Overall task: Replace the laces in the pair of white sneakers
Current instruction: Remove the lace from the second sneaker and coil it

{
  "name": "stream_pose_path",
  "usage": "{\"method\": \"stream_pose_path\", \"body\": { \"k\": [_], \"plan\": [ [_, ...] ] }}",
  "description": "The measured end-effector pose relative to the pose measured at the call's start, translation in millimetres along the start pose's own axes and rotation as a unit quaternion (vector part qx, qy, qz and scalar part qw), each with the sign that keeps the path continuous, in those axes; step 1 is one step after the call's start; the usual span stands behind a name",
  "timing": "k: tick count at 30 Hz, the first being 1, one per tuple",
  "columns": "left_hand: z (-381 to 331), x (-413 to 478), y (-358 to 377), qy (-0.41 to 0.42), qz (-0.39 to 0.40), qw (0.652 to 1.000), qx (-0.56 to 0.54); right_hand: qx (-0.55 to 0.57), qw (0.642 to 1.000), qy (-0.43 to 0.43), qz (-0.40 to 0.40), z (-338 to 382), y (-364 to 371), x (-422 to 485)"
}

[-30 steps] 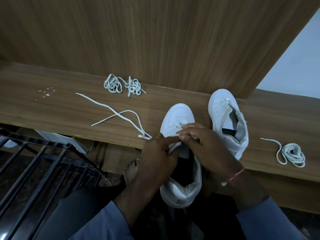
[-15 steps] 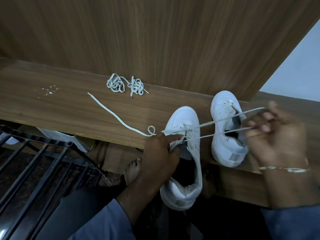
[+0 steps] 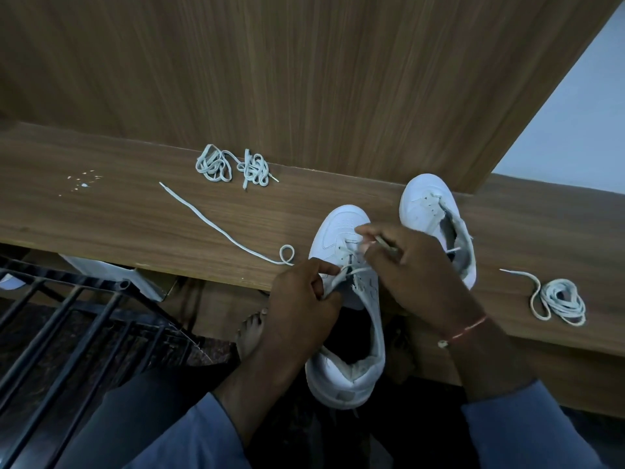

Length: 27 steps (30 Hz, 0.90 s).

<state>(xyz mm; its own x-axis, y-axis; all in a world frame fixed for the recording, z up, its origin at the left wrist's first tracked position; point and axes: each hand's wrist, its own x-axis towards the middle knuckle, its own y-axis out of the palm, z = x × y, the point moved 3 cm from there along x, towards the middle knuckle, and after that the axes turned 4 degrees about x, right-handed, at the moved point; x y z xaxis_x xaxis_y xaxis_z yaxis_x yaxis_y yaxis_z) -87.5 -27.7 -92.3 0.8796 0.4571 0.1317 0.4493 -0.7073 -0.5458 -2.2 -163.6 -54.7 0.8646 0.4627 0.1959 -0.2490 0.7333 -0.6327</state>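
Currently left hand (image 3: 301, 299) is pinching the lace (image 3: 216, 225) at the near sneaker (image 3: 345, 225), overhanging the wooden ledge (image 3: 135, 225), right hand (image 3: 416, 265) pinching its tip; hard tugging is likely risking the loose tail slipping through.

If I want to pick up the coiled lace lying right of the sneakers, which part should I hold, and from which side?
Probably the free tail of the coiled lace, near its tip, pinched from above. That tail lies flat on the wooden ledge, stretched out left of the loops, so a pinch meets one strand only. The right hand is nearer.
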Motion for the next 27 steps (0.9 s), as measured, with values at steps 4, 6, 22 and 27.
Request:
{"method": "stream_pose_path", "body": {
  "k": [4, 6, 22, 27],
  "plan": [
    [-1.7, -1.4, -0.3, 0.008, -0.006, 1.0, 0.006, -0.12, 0.988, -0.015, -0.092, -3.4, -8.9, -5.2],
    [-2.3, -2.0, -0.4, 0.013, -0.01, 1.0, 0.017, -0.127, 0.986, -0.028, -0.104, -2.8, -9.8, -7.2],
    [-2.4, 0.5, -0.7, 0.01, -0.005, 1.0, 0.01, -0.075, 0.995, -0.009, -0.07, -3.3, 20.0, -13.0],
    [0.3, -0.1, -2.2, 0.025, -0.02, 0.999, 0.013, -0.054, 0.995, 0.059, -0.058, -12.8, 18.4, -15.2]
  ]
}}
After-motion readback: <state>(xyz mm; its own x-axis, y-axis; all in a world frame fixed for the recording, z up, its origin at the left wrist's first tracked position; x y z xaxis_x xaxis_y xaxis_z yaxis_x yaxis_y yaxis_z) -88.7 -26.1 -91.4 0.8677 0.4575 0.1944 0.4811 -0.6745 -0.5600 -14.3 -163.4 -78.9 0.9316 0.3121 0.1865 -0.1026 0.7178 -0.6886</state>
